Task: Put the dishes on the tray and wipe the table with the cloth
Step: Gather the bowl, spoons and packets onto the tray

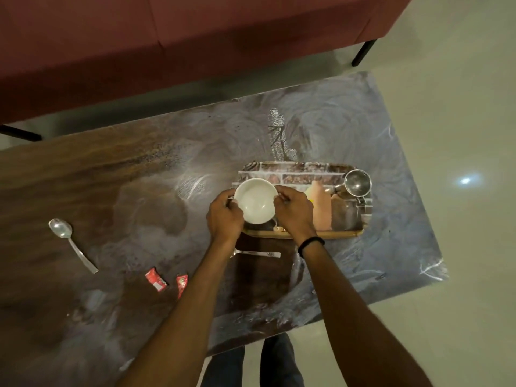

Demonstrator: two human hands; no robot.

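- The left hand (224, 215) and the right hand (293, 210) both grip the white bowl (255, 201), with fingers curled on opposite sides of its rim.
- The bowl sits upright over the left end of the tray (307, 233); I cannot tell whether it touches it.
- A steel cup (357, 183) and a folded peach cloth (321, 210) lie on the tray.
- A spoon (71, 243) lies well to the left on the dark, smeared table (111, 191), with two red sachets (155, 283) nearer the front edge.
- A utensil handle (259, 254) shows just in front of the tray.
- A maroon sofa (167, 37) stands behind the table on a pale floor (460, 107).
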